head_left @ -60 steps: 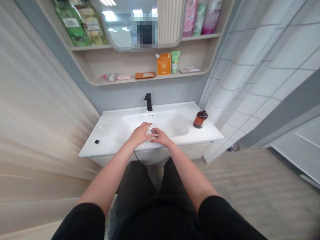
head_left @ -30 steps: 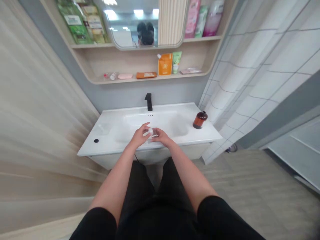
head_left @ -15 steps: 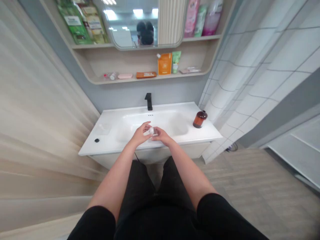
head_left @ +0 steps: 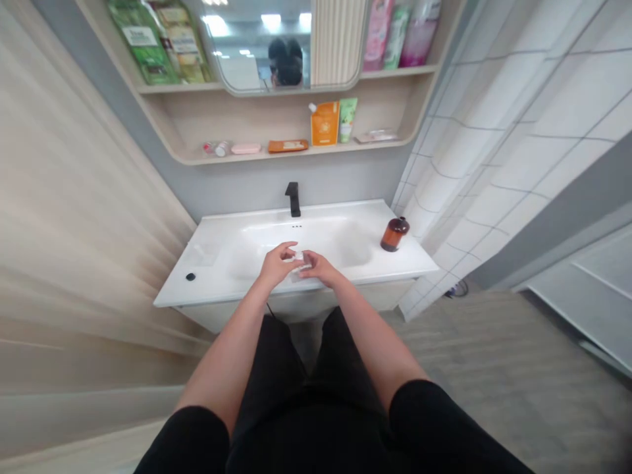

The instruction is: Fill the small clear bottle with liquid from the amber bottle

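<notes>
My left hand and my right hand meet low over the front of a white basin. Between them is a small clear bottle or jar with a whitish top. It is too small to tell exactly which. My left fingers curl over its top, and my right fingertips press its near side. Much of it is hidden by my fingers.
A black faucet stands at the back of the basin. An amber bottle sits on the right of the countertop. Above are a wooden shelf with packets and a mirror. A tiled wall is on the right.
Both hands stay together around the small clear object and shift only slightly. The view has dropped a little since the earliest frame.
</notes>
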`<state>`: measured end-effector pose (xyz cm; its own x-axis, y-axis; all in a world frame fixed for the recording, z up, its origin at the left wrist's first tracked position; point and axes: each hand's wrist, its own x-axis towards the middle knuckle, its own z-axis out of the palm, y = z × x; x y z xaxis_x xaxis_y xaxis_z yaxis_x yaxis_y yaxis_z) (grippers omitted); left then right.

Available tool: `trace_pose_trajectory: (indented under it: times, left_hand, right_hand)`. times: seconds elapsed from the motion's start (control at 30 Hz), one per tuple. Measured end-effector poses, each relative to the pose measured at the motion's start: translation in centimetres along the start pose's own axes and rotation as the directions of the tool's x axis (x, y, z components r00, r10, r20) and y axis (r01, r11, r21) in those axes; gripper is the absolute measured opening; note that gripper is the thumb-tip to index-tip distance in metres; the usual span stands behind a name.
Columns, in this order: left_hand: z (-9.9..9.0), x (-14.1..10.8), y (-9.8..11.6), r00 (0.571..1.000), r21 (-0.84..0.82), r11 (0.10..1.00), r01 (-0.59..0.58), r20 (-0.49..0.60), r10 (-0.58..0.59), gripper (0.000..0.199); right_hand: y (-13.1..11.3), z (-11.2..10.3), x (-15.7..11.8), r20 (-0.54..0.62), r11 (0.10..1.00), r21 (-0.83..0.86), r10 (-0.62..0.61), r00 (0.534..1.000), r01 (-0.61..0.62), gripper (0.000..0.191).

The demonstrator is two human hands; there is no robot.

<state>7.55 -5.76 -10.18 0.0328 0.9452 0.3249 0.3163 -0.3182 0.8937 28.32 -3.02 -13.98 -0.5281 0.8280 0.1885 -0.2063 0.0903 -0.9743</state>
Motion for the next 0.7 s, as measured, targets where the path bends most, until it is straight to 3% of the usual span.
trace_pose_trajectory:
  times: [0.1, 0.2, 0.4, 0.57, 0.7]
  left_hand:
    - [-0.4, -0.1, 0.2, 0.995, -0.07, 0.997, 0.02, 0.104, -0.012, 0.078]
    - [-0.6, -0.5, 0.0, 0.989, -0.07, 0.997, 0.045, 0.147, -0.035, 0.069]
    - [0.6, -1.4, -1.1, 0.997, -0.061, 0.996, 0.062, -0.047, -0.065, 0.066]
    - [0.8, -2.4, -1.5, 0.993, -0.067, 0.993, 0.096, -0.059, -0.1, 0.057]
    - [0.3, -3.4, -1.3, 0.983, -0.07, 0.991, 0.11, -0.142, -0.119, 0.057]
  right_hand:
    - [-0.4, 0.0, -0.1, 0.035, 0.999, 0.039, 0.03, 0.999, -0.032, 0.061]
    - [-0.3, 0.1, 0.0, 0.037, 0.999, 0.037, 0.036, 0.999, -0.037, 0.062]
    - [0.3, 0.2, 0.1, 0.039, 0.999, -0.04, 0.007, 0.999, -0.005, 0.062]
    - [0.6, 0.1, 0.2, 0.102, 0.997, -0.055, 0.051, 0.993, -0.045, 0.063]
    - [1.0, 0.0, 0.6, 0.081, 0.998, -0.052, 0.049, 0.995, -0.045, 0.077]
